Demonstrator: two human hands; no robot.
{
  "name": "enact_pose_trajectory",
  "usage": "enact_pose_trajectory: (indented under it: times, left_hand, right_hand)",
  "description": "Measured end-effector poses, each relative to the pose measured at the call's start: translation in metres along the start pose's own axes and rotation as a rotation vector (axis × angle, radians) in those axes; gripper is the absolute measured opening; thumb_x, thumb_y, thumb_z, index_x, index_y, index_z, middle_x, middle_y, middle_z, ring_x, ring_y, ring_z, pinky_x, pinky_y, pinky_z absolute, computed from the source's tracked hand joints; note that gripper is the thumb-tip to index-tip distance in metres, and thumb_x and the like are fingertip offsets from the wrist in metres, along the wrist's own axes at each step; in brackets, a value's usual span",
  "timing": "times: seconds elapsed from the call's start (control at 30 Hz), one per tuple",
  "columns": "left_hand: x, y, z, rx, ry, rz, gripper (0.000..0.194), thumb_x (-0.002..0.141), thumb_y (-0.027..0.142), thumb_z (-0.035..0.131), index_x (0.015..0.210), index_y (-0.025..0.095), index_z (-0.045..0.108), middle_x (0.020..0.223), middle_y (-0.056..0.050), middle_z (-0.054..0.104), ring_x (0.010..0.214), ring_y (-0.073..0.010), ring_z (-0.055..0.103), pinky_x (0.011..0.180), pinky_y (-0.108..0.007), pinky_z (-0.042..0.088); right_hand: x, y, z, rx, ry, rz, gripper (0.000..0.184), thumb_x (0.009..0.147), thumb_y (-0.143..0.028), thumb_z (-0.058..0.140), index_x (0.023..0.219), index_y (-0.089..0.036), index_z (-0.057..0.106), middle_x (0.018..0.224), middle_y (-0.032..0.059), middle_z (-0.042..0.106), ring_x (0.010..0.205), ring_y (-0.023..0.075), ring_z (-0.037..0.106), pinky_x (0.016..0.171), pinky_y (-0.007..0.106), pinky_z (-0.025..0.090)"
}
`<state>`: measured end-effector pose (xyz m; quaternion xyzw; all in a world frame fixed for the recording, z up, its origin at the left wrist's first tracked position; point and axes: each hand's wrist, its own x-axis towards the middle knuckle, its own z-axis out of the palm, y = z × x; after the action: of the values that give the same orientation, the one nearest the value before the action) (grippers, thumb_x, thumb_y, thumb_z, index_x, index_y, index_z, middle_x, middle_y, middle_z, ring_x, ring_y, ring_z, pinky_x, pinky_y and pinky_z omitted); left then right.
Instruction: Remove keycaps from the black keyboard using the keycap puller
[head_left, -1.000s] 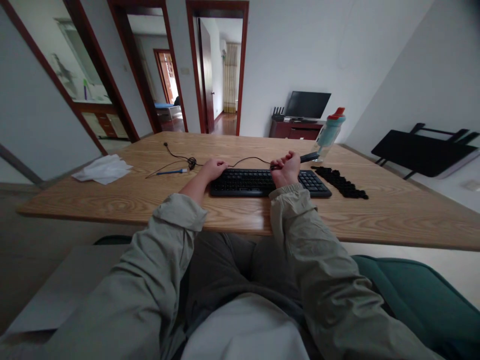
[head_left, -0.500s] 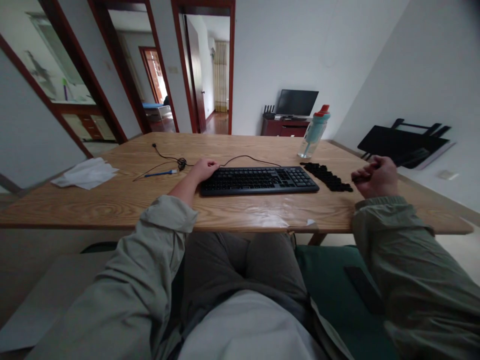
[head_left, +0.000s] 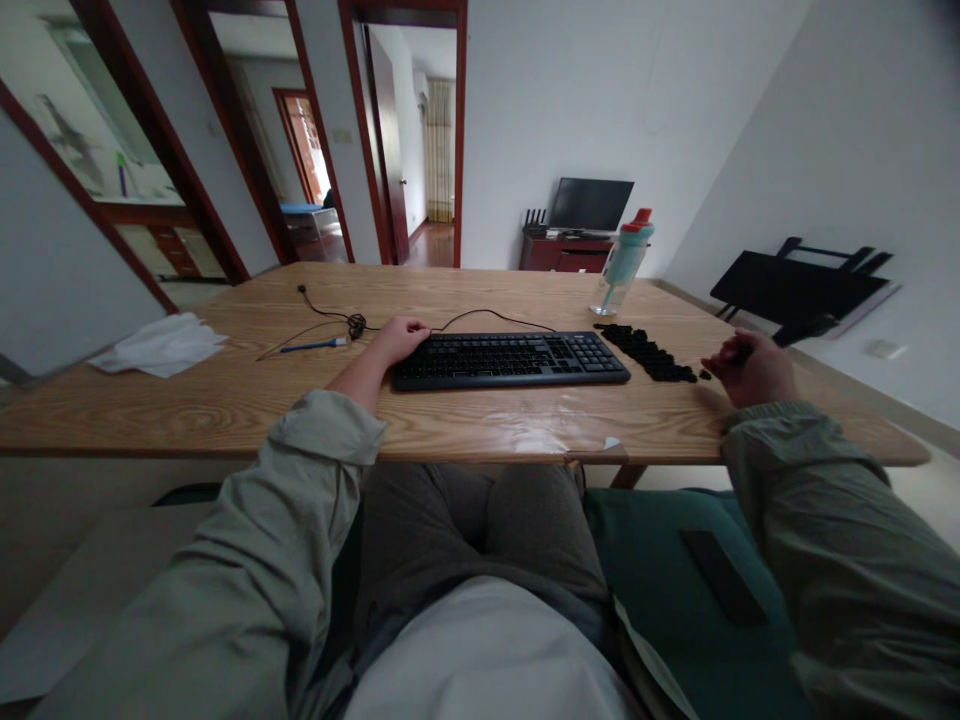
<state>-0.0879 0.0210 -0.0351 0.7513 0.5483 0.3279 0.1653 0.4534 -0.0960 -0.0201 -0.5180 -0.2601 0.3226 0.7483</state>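
Observation:
A black keyboard [head_left: 510, 362] lies on the wooden table in front of me. My left hand [head_left: 403, 338] grips its far left corner, fingers bent around the edge. To the keyboard's right, black keycaps [head_left: 645, 352] are laid out in slanting rows. One loose keycap [head_left: 705, 375] sits just past their near end, by the fingertips of my right hand [head_left: 750, 365]. That hand is closed around a dark, long-handled tool [head_left: 806, 328], whose end sticks out to the right; its working tip is hidden.
A water bottle [head_left: 621, 265] with a red lid stands behind the keycaps. Left of the keyboard are a coiled cable [head_left: 356, 326], a blue brush [head_left: 311, 345] and white tissue [head_left: 161, 345]. A dark flat object [head_left: 724, 577] lies on the green seat.
My right hand has turned and opened its fingertips slightly. A single keycap now shows on the table beside them. My left hand stays on the keyboard; the view has shifted slightly.

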Motion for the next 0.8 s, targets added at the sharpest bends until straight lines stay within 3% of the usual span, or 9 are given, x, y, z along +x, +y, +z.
enact_pose_trajectory:
  times: [0.2, 0.53, 0.8]
  left_hand:
    - [-0.001, 0.001, 0.000, -0.013, 0.002, 0.000, 0.033, 0.079, 0.039, 0.057, 0.093, 0.015, 0.075, 0.090, -0.009, 0.074, 0.083, -0.0220, 0.065, 0.078, -0.031, 0.048]
    - [-0.002, 0.005, 0.000, -0.007, -0.004, -0.008, 0.033, 0.079, 0.039, 0.056, 0.093, 0.015, 0.074, 0.091, -0.009, 0.073, 0.085, -0.0217, 0.065, 0.080, -0.031, 0.048]
    - [-0.004, 0.005, -0.002, -0.032, -0.014, -0.010, 0.029, 0.078, 0.039, 0.060, 0.089, 0.017, 0.075, 0.090, -0.008, 0.073, 0.083, -0.0215, 0.064, 0.080, -0.030, 0.047]
  right_hand:
    - [-0.008, -0.013, -0.002, -0.098, -0.131, 0.066, 0.033, 0.089, -0.024, 0.041, 0.068, -0.013, 0.064, 0.066, 0.0080, 0.062, 0.070, 0.0181, 0.066, 0.062, 0.031, 0.058]
    - [-0.043, -0.006, 0.008, -0.381, -0.233, 0.015, 0.030, 0.091, -0.027, 0.049, 0.071, -0.014, 0.067, 0.071, 0.0095, 0.064, 0.071, 0.0181, 0.064, 0.056, 0.028, 0.058]
    - [-0.052, -0.005, 0.016, -0.337, -0.241, 0.044, 0.027, 0.089, -0.018, 0.047, 0.071, -0.013, 0.067, 0.069, 0.0092, 0.065, 0.070, 0.0174, 0.064, 0.058, 0.027, 0.057]
